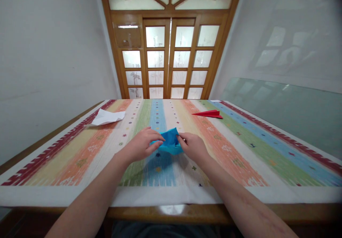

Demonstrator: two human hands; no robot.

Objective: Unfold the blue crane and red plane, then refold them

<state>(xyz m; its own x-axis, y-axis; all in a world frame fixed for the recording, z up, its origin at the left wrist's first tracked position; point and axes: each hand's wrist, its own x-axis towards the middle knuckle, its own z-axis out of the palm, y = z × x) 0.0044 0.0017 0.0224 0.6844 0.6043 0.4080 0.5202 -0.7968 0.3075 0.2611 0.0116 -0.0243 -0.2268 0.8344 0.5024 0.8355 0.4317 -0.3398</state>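
Note:
A piece of blue folded paper (171,138) is held a little above the striped tablecloth, in the middle near my body. It has a raised peaked flap and a hollow-looking fold. My left hand (145,143) has the paper's left side between its thumb and curled fingers, with a bit of blue showing between them. On the right side, my right hand (192,145) pinches the edge of the raised flap between thumb and index finger. The paper's underside is hidden.
A red paper plane (210,114) lies at the back right of the tablecloth (171,195). Creased white paper (107,117) lies at the back left. Behind the table are wooden glass-paned doors (168,56), and a pale glass panel (283,113) leans along the right wall.

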